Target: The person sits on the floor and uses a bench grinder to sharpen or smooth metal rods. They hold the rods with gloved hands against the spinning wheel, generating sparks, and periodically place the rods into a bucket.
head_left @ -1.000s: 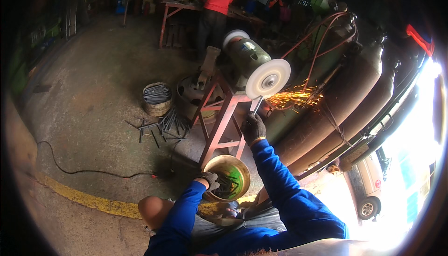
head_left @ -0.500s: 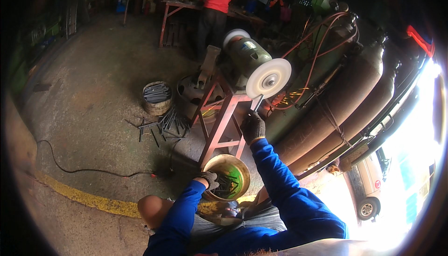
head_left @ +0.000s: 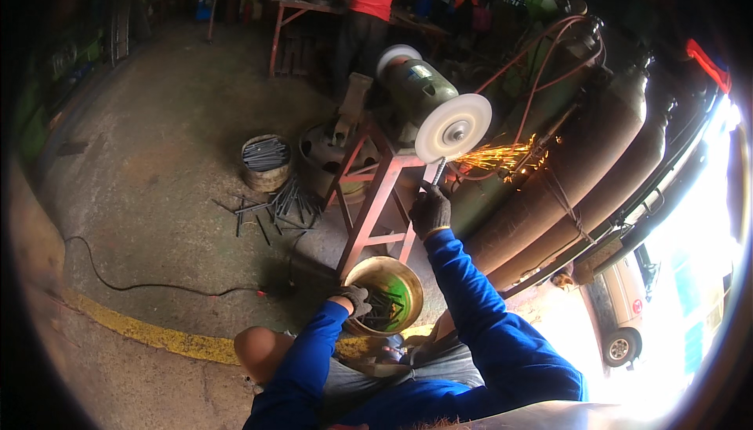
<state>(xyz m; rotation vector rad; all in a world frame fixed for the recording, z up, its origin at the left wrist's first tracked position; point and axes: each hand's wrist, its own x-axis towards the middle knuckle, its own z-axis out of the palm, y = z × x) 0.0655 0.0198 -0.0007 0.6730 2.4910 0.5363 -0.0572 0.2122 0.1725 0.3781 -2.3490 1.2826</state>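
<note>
Steadily present the rod to the lower edge of the grinding disc, just right of frame centre. The right hand grips the rod's lower part; apply light, even pressure and hold that hand clear of the disc. Monitor the sparks flying toward the cylinders at right. The left hand is at the bucket, lower centre; whether it grips the rim cannot be told.

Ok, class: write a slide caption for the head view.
Gloved right hand holds a rod against a grinding wheel, throwing sparks; left hand at a bucket.
</note>
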